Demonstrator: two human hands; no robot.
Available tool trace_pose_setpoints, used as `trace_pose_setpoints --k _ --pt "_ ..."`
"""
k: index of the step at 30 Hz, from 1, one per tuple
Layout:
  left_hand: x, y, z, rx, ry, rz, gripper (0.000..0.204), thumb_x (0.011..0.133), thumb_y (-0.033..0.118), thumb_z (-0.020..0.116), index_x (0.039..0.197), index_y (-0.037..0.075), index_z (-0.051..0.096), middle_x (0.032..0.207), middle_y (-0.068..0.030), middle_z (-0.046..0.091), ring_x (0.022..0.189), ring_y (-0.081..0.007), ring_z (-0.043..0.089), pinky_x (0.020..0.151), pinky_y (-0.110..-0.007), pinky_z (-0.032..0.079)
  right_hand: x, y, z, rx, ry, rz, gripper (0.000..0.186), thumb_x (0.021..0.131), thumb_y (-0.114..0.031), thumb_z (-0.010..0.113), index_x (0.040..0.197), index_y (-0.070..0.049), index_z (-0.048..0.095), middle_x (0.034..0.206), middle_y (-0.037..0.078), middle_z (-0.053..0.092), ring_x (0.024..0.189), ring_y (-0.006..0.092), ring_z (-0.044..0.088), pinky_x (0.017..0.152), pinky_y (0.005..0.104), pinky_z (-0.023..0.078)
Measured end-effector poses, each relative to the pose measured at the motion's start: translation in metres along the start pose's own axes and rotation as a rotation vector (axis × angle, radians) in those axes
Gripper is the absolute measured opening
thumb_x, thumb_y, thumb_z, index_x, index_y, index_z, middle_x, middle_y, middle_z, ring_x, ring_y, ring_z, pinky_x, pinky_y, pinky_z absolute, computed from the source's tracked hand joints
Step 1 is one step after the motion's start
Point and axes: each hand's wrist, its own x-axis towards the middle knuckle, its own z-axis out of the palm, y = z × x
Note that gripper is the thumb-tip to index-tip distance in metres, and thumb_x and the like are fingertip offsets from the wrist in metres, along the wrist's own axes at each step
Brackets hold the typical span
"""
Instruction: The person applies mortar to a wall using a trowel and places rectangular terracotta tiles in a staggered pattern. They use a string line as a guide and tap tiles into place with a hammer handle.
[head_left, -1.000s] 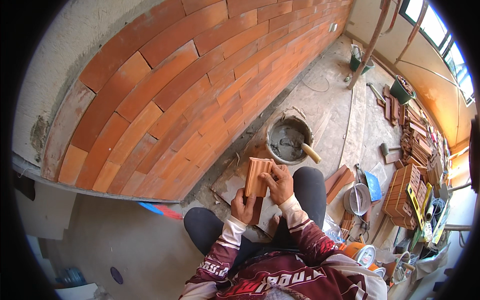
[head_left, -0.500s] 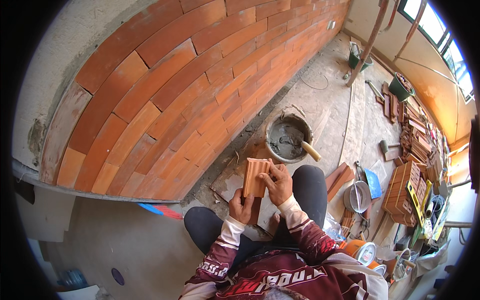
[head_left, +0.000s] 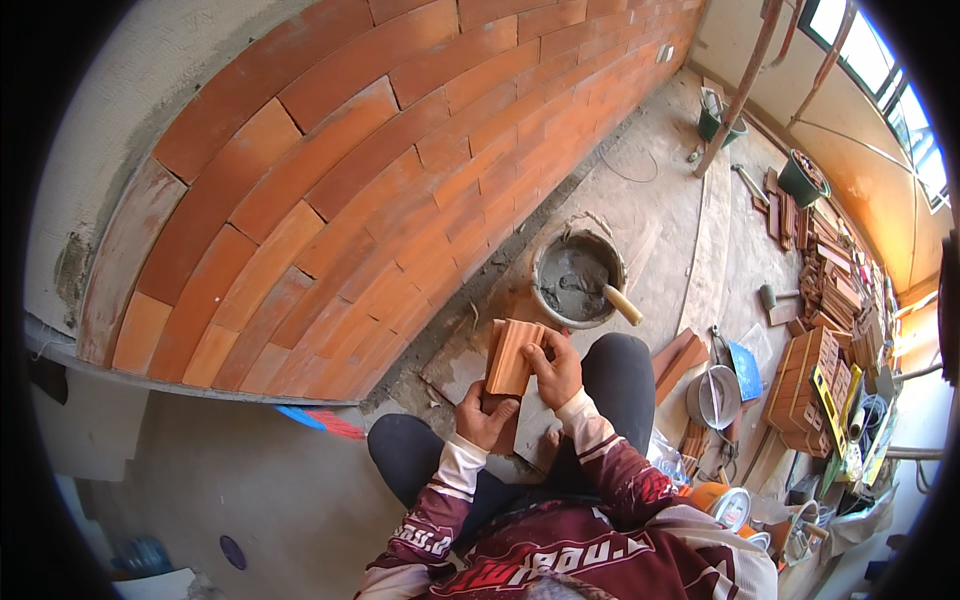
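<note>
Between both hands is a short orange clay tile (head_left: 514,357) with a grooved face, raised in front of my knees. My left hand (head_left: 486,420) grips its lower left end, thumb on the near side. My right hand (head_left: 556,370) is closed on the upper right edge, fingers bent; the fingertips behind are hidden. Below the tile, between my legs, a darker reddish piece (head_left: 503,432) shows in part. Just beyond my hands stands a round bucket (head_left: 538,298) of wet grey mortar (head_left: 578,272). A tool's pale handle (head_left: 622,305) sticks out over its right rim.
A wall of orange clay tiles (head_left: 330,190) rises along the left. To the right lie loose tiles (head_left: 680,362), a round metal pan (head_left: 714,396), a mallet (head_left: 768,296) and stacked bricks (head_left: 806,375). Wooden poles (head_left: 740,90) stand at the far right.
The tile has been turned and tilted in my hands, so its grooves and edge show at another angle. My left fingers have shifted slightly at its lower end.
</note>
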Motion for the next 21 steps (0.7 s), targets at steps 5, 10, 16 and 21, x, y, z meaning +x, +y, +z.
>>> trace_pose_setpoints --k 5,10,16,21 --pt "0.001 -0.046 0.003 -0.034 -0.064 -0.277 0.069 0.065 0.044 0.084 0.105 -0.005 0.058 0.095 -0.016 0.067 0.089 -0.0215 0.064 0.079 -0.033 0.051 0.017 0.059 -0.022 0.45 -0.064 0.247 0.025 0.097 -0.019 0.053 0.113 -0.001 0.057 0.096 0.003 0.063 0.078 0.0097 0.06 0.069 0.0248 0.049" --pt "0.03 -0.11 0.024 0.554 -0.008 -0.67 0.089 0.052 0.034 0.091 0.119 -0.004 0.046 0.116 -0.0225 0.059 0.108 -0.0323 0.059 0.093 -0.039 0.048 0.02 0.03 -0.034 0.916 -0.078 0.435 0.023 0.097 -0.017 0.051 0.118 -0.007 0.051 0.101 -0.002 0.059 0.087 0.0095 0.057 0.078 0.0272 0.048" --pt "0.04 -0.19 0.046 0.652 -0.083 -0.727 0.092 0.053 0.03 0.087 0.123 -0.003 0.037 0.123 -0.0261 0.047 0.115 -0.0403 0.05 0.098 -0.041 0.044 0.017 -0.022 -0.037 0.548 -0.023 0.041 0.024 0.094 -0.005 0.054 0.117 -0.005 0.048 0.101 0.002 0.055 0.09 0.0113 0.055 0.08 0.0268 0.047" --pt "0.028 -0.232 0.053 0.769 0.056 -0.642 0.09 0.056 0.025 0.085 0.129 -0.002 0.04 0.12 -0.0207 0.043 0.114 -0.0363 0.049 0.098 -0.038 0.044 0.013 -0.056 -0.036 -0.198 0.105 -0.665 0.029 0.08 0.009 0.06 0.106 -0.003 0.054 0.099 0.011 0.054 0.091 0.0241 0.059 0.083 0.0304 0.048"
